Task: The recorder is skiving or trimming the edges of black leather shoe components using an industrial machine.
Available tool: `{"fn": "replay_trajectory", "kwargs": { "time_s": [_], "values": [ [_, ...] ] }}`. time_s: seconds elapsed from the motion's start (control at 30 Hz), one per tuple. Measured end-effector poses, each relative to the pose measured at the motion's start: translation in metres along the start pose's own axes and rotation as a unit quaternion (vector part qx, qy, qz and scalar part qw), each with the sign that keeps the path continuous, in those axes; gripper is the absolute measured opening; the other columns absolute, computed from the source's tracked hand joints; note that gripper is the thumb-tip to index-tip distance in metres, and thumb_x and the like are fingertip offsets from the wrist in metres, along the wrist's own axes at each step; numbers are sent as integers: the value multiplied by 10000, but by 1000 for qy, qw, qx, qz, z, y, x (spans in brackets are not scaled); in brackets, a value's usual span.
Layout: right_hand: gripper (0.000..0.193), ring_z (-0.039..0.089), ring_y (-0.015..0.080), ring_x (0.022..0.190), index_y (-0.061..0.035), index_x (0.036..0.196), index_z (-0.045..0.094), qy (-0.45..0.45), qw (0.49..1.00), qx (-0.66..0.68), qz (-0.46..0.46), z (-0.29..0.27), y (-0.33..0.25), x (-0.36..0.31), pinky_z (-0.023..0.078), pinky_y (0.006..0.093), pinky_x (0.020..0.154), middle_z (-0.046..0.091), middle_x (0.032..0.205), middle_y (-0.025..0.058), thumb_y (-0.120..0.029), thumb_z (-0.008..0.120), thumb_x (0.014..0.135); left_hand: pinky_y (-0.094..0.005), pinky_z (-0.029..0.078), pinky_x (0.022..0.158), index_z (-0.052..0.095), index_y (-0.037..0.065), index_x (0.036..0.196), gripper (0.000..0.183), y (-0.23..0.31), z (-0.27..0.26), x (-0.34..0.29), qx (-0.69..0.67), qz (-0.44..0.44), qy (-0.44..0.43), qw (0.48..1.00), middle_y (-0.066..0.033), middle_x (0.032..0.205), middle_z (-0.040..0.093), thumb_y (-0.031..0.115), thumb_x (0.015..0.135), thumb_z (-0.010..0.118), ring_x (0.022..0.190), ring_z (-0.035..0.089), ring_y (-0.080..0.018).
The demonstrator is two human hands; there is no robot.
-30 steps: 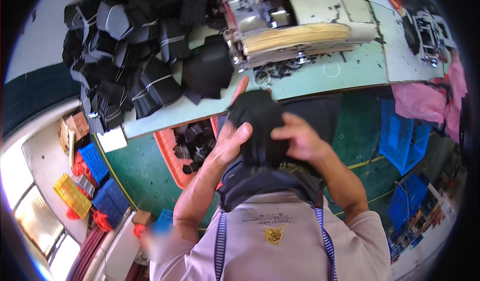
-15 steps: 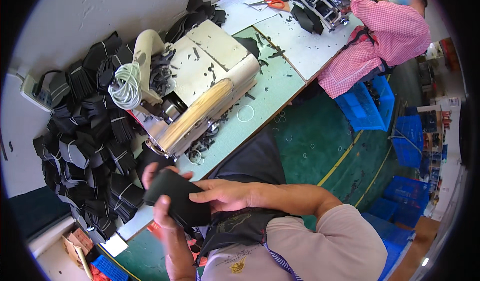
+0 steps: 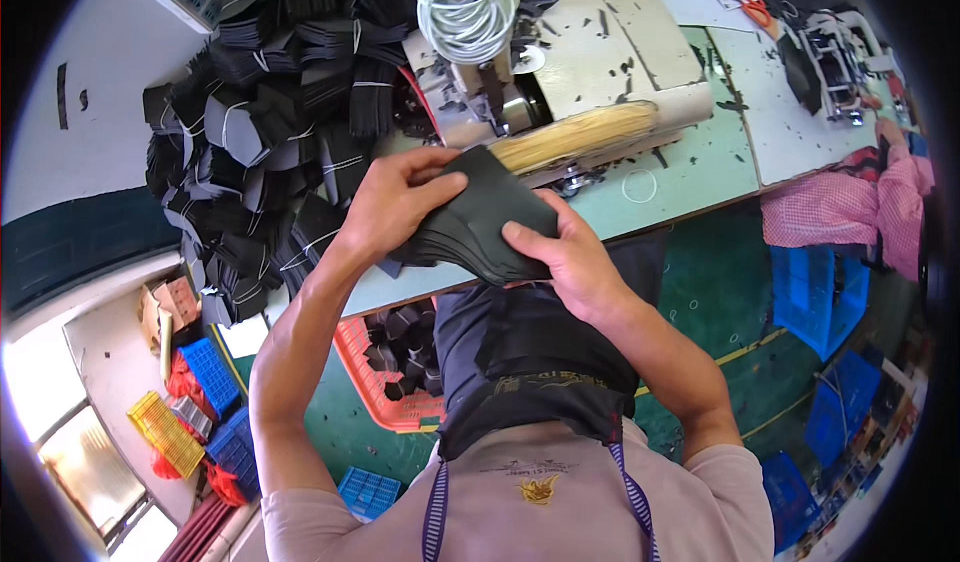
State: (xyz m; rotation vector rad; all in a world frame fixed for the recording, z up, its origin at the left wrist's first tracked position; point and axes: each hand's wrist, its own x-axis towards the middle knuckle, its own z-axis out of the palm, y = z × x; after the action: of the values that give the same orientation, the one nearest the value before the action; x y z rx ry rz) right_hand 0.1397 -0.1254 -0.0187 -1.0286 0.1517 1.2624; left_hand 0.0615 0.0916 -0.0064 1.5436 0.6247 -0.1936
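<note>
Between my two hands is a stack of thin black cut pieces [image 3: 485, 217], its layers slightly fanned along the lower edge. My left hand [image 3: 405, 202] grips its upper left side, thumb on top. On the right side, my right hand [image 3: 575, 257] pinches the stack, its thumb lying on the top piece. The stack is held above the near edge of the green-topped table [image 3: 690, 177], in front of a cream-coloured machine [image 3: 620, 42] with a pale yellow roller-like band [image 3: 590, 132]. The fingers under the stack are mostly hidden.
Many tied bundles of black pieces [image 3: 245, 127] are heaped left of the machine. Coiled pale cable [image 3: 468, 12] hangs on it. An orange-red basket [image 3: 400, 422] of black pieces stands below the table. Orange-handled scissors [image 3: 752, 7] and a person in pink checked clothing [image 3: 830, 207] are at right.
The view has swung toward the left. My hands and the stack now appear higher and nearer the machine's front, and my left hand has shifted its grip to the upper left side.
</note>
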Motion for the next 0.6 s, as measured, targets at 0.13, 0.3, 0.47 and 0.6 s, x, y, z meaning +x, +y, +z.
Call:
{"fn": "replay_trajectory", "kwargs": {
  "time_s": [0.13, 0.3, 0.47, 0.6],
  "values": [
    [267, 659, 138, 1000, -46, 1249, 542, 5, 999, 46, -17, -2, 14, 18, 550, 321, 899, 641, 1117, 55, -156, 596, 1011, -271, 522, 764, 699, -45, 1144, 424, -2, -5, 17, 174, -31, 77, 981, -97, 933, 742, 260, 856, 765, 832, 673, -127],
    [278, 623, 149, 1062, -6, 1263, 524, 28, 994, 98, -27, -1, 4, 18, 516, 305, 927, 627, 1181, 104, -130, 565, 1018, -246, 506, 708, 735, -30, 1069, 356, 7, -5, 33, 206, -38, 108, 972, -64, 868, 735, 263, 869, 761, 767, 642, -84],
    [315, 636, 184, 1107, 4, 1305, 484, 78, 986, 102, -110, -6, 3, 15, 539, 354, 949, 620, 1214, 105, -56, 551, 1004, -274, 505, 748, 750, -17, 1059, 364, 17, 2, 44, 167, -9, 49, 985, -70, 872, 733, 294, 869, 737, 802, 647, -113],
    [335, 637, 186, 1113, -1, 1324, 479, 77, 979, 125, -141, -6, 10, 15, 538, 358, 962, 620, 1226, 109, -48, 553, 1000, -263, 504, 763, 738, -28, 1087, 353, 23, -7, 27, 75, -48, 32, 996, -60, 925, 733, 255, 876, 732, 835, 646, -106]
  ]
}}
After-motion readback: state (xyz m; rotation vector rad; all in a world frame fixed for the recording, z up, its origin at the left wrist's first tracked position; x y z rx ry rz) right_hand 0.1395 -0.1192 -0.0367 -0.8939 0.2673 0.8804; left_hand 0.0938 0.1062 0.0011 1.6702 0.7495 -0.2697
